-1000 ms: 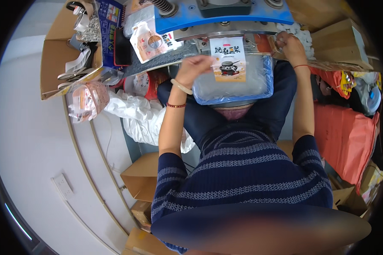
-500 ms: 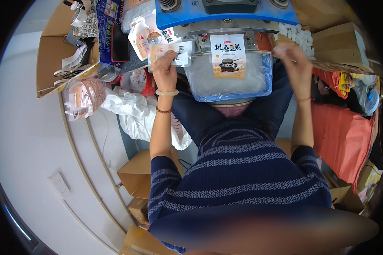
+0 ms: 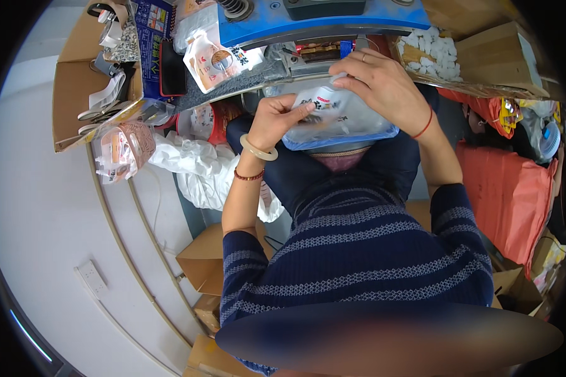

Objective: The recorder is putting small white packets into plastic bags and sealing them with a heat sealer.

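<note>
A printed whitish plastic pouch (image 3: 327, 108) hangs tilted between my hands, in front of the blue machine. My left hand (image 3: 275, 122) grips its left edge, thumb on top. My right hand (image 3: 380, 88) is pinched at its upper corner, around a small pale piece (image 3: 338, 78) whose kind I cannot make out. Beneath the pouch is a bin lined with clear plastic with a blue rim (image 3: 358, 134), above my lap. A stack of printed spout pouches (image 3: 219, 60) lies on the grey worktop, left of the machine.
The blue machine (image 3: 321, 28) spans the top. Small white plastic pieces (image 3: 431, 56) lie in a box at its right. At left are a black phone (image 3: 172, 69), a cardboard box (image 3: 75, 81) and a hanging basket of pouches (image 3: 126, 151). Red sheeting (image 3: 500, 195) hangs at right.
My left hand has come rightward and my right hand leftward; both now meet at one pouch. The pouch that lay flat over the bin at the machine's front no longer shows there.
</note>
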{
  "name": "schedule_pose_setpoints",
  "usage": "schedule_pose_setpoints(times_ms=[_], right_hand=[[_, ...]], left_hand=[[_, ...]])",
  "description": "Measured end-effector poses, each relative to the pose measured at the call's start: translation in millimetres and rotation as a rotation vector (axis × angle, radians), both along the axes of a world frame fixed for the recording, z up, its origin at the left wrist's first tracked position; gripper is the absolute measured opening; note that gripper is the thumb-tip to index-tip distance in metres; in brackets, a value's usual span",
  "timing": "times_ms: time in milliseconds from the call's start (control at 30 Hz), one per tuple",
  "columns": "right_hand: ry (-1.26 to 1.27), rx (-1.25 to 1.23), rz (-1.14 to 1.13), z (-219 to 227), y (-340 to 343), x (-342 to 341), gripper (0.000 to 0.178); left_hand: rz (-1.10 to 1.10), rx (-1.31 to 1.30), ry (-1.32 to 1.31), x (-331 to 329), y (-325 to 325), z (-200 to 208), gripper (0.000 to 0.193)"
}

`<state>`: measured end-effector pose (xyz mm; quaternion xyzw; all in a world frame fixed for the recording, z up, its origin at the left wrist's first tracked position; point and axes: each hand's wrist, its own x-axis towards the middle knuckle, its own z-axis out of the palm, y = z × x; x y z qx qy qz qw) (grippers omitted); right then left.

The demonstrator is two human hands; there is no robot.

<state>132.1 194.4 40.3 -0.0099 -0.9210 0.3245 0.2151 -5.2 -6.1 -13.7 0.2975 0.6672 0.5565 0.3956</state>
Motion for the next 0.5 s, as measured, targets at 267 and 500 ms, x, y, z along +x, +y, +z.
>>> schedule_pose_setpoints(times_ms=[267,500], right_hand=[[-0.066,-0.198,-0.216,-31.9,21.1,1.0,0.023],[0.033,-0.524,-0.226,-29.8,0.8,2.0,0.023]], left_hand=[[-0.02,0.075,-0.573,-0.1,14.7,-51.3,0.021],[0.172,0.063,-0.246,16.5,27.5,-22.7,0.016]])
